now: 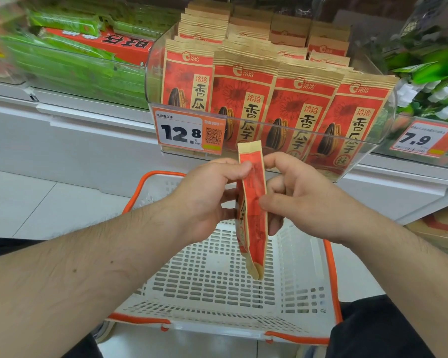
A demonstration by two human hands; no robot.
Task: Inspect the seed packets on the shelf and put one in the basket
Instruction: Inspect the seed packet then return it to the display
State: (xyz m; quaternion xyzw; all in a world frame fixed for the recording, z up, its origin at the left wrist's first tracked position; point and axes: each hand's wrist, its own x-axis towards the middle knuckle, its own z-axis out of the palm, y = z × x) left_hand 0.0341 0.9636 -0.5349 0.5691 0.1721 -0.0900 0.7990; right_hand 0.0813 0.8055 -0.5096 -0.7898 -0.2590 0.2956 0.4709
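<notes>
Held packet: one red-and-tan seed packet (252, 202), edge-on and upright, is held above the white, orange-rimmed basket (305, 293).
Left hand (207, 200): the packet's left side is pinched.
Right hand (298, 197): its right side is gripped.
Shelf bin (373, 148): behind the basket, 洽洽 香瓜子 packets (295, 112) are stocked.
Price tag (189, 133): "12.8", 500g.

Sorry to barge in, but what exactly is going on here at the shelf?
A person is checking a seed packet, held edge-on between the left hand and right hand above a white and orange basket. It is not in the basket yet. More of the same packets stand in a clear bin on the shelf, behind a 12.8 price tag.
</notes>
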